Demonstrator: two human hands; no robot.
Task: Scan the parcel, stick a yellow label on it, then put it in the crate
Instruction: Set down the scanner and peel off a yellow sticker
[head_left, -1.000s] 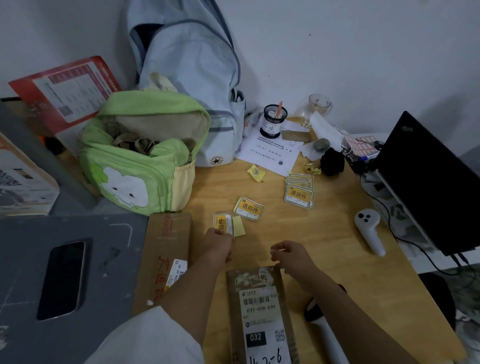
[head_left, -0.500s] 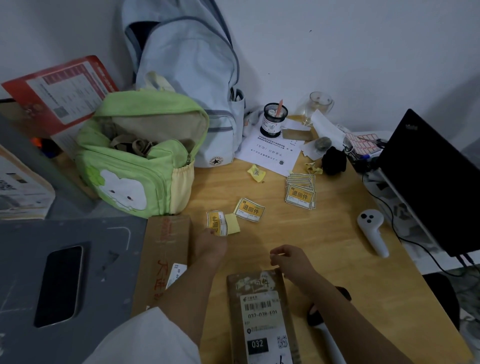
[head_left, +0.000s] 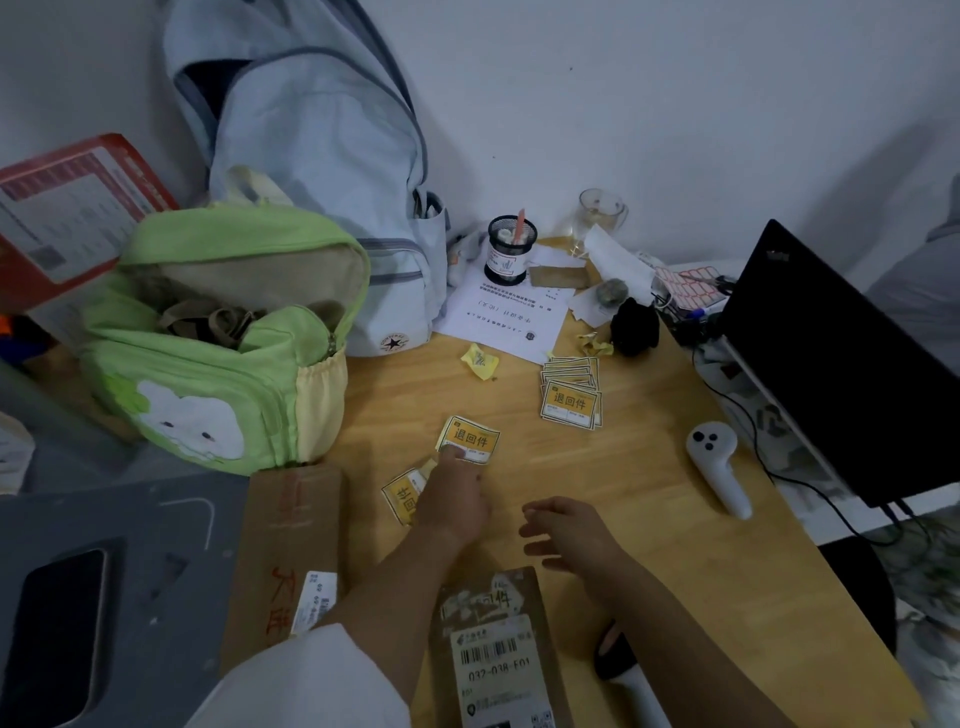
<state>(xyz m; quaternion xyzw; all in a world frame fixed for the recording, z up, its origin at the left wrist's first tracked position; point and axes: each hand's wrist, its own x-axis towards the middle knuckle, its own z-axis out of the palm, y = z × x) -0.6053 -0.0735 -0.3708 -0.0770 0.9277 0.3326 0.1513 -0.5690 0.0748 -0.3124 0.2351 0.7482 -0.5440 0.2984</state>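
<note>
The brown cardboard parcel (head_left: 498, 649) with a white barcode label lies flat at the near edge of the wooden worktop (head_left: 649, 493), between the two forearms. A loose yellow rectangular label (head_left: 469, 439) lies farther out on the worktop. The left hand (head_left: 453, 496) reaches over it, fingertips pressing its near edge; no grip is closed on it. A second yellow label (head_left: 402, 493) lies partly under that hand. The right hand (head_left: 569, 530) hovers open beside the parcel's far end, holding nothing. A stack of yellow labels (head_left: 571, 397) sits farther right. A white handheld scanner (head_left: 719, 467) lies near the black laptop (head_left: 841, 364). A green fabric bag (head_left: 218, 353) stands at the left.
</note>
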